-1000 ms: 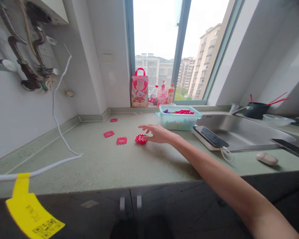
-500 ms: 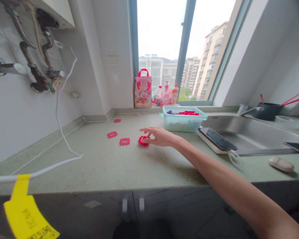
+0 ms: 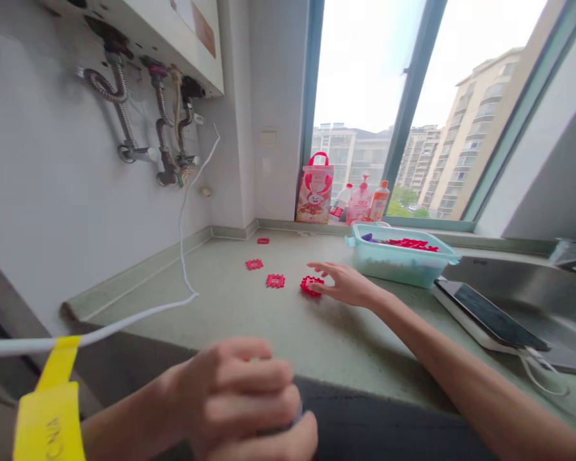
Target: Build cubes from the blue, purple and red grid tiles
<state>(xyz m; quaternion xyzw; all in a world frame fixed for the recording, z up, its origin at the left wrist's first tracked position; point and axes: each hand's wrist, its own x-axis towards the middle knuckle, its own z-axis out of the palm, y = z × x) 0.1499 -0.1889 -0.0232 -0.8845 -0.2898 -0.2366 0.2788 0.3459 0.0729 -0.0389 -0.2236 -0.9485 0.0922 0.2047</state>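
My right hand (image 3: 345,284) reaches over the worktop, fingers stretched forward and apart from the thumb. Its thumb touches, or lies just over, a red notched plastic piece (image 3: 311,286) that seems thicker than the others, perhaps stacked. Left of it lie three flat red notched square pieces: one nearest (image 3: 275,281), one further back (image 3: 254,264) and one near the back edge (image 3: 263,241). Low in front of the worktop edge, my left hand (image 3: 247,403) is closed, its fingers curled and slightly blurred. A bit of something greyish shows by its fingers; I cannot make out what.
A pale turquoise tub (image 3: 398,262) with red and purple pieces stands behind my right arm. A phone (image 3: 492,315) lies on a white block beside the sink (image 3: 518,301). A white cable (image 3: 148,310) with a yellow tag (image 3: 50,419) crosses at left. Bottles and a bag (image 3: 315,195) line the windowsill.
My left hand has come into view at the bottom. The view has swung left, so things appear further right. My right hand stays at the same red piece.
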